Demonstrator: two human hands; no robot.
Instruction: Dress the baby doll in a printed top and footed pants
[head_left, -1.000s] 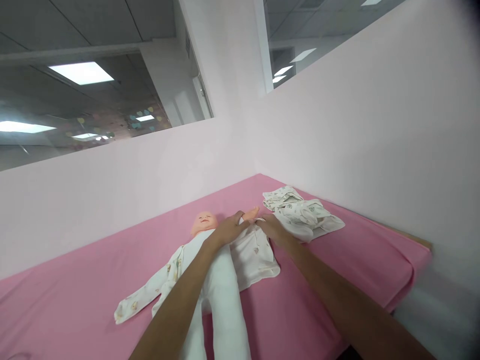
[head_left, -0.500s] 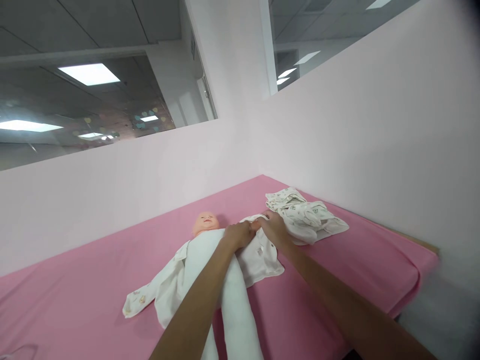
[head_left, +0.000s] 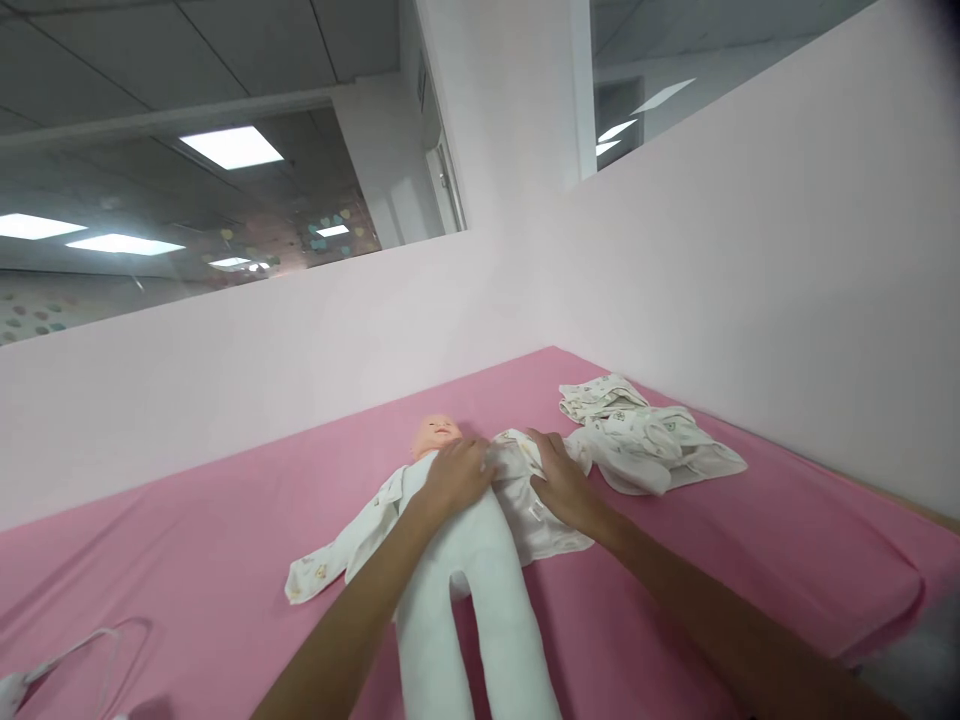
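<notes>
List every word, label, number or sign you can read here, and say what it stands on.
None can be read. The open garment under the doll and the heap of clothes bear only small printed motifs, too blurred to make out. The coloured shapes in the background show no letters.

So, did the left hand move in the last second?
Yes. Against the pale plastic doll head, the left hand moved leftward and nearer the person, onto the doll's white cloth body.

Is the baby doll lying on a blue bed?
No, the doll lies on its back on a pink sheet that covers the whole surface.
</notes>
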